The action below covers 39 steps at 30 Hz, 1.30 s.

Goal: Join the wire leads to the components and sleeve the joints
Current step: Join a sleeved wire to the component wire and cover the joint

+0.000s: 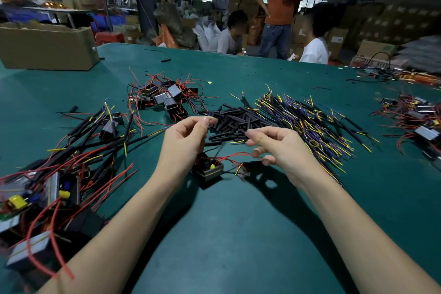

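Observation:
A small black component (pixel 210 170) with a yellow part and red wire leads (pixel 235 155) sits on the green table (pixel 238 234) between my wrists. My left hand (pixel 183 141) hovers above it. Its thumb and forefinger pinch the end of a black sleeve (pixel 213 121) at the near edge of the sleeve pile (pixel 238 124). My right hand (pixel 279 148) is to the right, thumb and forefinger closed together, while its lower fingers curl round one red lead from the component.
Loose yellow, purple and black wires (pixel 310 124) lie right of the sleeves. Components with red leads are heaped at the back (pixel 167 98), far right (pixel 415 122) and near left (pixel 47 198). A cardboard box (pixel 47 48) stands back left. People are beyond the table.

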### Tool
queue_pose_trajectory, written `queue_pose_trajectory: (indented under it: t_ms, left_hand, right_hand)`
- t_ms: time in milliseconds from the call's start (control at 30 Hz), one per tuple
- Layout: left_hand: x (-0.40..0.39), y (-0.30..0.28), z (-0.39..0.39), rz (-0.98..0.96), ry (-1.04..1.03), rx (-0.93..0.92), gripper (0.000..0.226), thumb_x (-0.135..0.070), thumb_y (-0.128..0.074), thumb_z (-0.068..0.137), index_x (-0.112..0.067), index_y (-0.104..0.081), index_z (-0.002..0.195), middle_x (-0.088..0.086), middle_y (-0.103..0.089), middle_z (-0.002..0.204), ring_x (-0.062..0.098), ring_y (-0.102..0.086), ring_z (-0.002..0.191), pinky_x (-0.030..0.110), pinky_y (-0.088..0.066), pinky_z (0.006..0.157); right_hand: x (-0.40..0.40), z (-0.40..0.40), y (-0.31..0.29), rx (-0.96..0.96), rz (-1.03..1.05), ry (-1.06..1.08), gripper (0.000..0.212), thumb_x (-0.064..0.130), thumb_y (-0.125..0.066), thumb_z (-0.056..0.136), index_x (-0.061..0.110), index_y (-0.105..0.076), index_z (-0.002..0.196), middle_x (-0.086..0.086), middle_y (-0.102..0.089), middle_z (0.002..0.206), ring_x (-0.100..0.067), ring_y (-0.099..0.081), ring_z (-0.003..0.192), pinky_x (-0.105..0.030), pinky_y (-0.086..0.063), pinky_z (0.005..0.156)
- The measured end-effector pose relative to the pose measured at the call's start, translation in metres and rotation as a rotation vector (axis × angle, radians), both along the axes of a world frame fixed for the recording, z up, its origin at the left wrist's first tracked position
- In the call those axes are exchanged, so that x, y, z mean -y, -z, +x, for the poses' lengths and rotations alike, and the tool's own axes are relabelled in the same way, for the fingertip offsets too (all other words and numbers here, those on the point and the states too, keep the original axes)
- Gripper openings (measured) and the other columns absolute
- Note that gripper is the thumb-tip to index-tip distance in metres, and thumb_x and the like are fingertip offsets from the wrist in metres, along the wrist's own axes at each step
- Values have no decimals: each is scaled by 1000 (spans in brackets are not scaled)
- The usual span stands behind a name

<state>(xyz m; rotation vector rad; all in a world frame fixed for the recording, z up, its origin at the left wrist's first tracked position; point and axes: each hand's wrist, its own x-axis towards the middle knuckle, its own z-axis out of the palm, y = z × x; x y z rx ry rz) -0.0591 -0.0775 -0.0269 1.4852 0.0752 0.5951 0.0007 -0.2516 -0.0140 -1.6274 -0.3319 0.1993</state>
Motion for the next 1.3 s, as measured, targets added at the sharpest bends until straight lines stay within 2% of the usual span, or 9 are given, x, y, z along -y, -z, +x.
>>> queue_pose_trajectory:
  t_ms: [67, 133, 233, 333, 500, 633, 833, 1000, 1300]
  left_hand:
    - [2, 4, 1, 6, 12, -28, 19, -18, -55, 95, -20, -72, 86, -7, -43, 58, 2, -33, 50, 17, -26, 48]
    - [1, 5, 1, -20, 34, -42, 18, -17, -56, 95, -18, -72, 87, -8, -45, 60, 2, -34, 49, 14, -26, 47]
    - [-4, 5, 3, -80, 77, -55, 19, -16, -54, 96, -15, -72, 89, -2, -42, 64, 5, -29, 48, 14, -22, 44]
    - [-6, 6, 4, -188, 138, -48, 20, -13, -50, 97, -10, -69, 93, -1, -39, 64, 4, -26, 47, 15, -19, 45]
    - [-7, 1, 8, -474, 191, 13, 23, -14, -45, 99, -6, -63, 89, -6, -45, 58, 2, -31, 40, 15, -21, 46]
    - [-7, 0, 8, -475, 202, 29, 25, -13, -44, 99, -4, -62, 84, -5, -47, 56, 1, -32, 39, 10, -25, 41]
    - [6, 7, 3, -128, 199, -46, 27, -19, -50, 97, -8, -68, 79, -6, -51, 54, 4, -36, 44, 9, -29, 45]
    - [12, 5, -2, 16, 185, -21, 24, -15, -50, 97, -9, -66, 79, -8, -48, 51, 3, -34, 44, 12, -26, 43]
    - [12, 5, -4, 103, 186, 9, 11, -10, -60, 91, -11, -68, 83, -6, -52, 56, 5, -40, 48, 13, -32, 48]
  right_hand:
    - [7, 6, 2, 13, -99, 43, 16, 26, -67, 88, 11, -70, 83, 2, -68, 72, -4, -55, 48, -14, -37, 43]
    - [17, 14, 6, 182, -451, 99, 11, 24, -70, 86, 13, -73, 84, 5, -65, 66, -2, -52, 47, -13, -36, 49]
    - [25, 18, 11, 340, -869, 74, 7, 23, -74, 81, 18, -75, 86, 3, -68, 79, -8, -58, 72, -19, -38, 65]
    - [26, 18, 12, 340, -937, 68, 4, 28, -74, 81, 24, -74, 84, 4, -69, 87, -14, -60, 84, -30, -48, 78]
    - [26, 20, 21, 430, -1038, 236, 10, 34, -65, 87, 25, -70, 88, 4, -68, 94, -21, -60, 93, -29, -40, 70]
    - [25, 22, 26, 459, -988, 382, 11, 23, -60, 90, 21, -67, 99, -1, -65, 105, -25, -60, 97, -33, -47, 79]
    - [-3, -2, -1, 602, -204, 147, 11, 12, -69, 86, 21, -73, 89, 3, -71, 86, -14, -62, 75, -19, -48, 72]
    - [-18, -17, 1, 795, -243, 26, 12, 10, -73, 82, 16, -73, 93, 3, -66, 82, -13, -58, 66, -12, -40, 64]
    - [-15, -13, 1, 757, -196, 104, 9, 9, -70, 84, 12, -69, 76, 9, -64, 70, -4, -53, 61, -11, -38, 60]
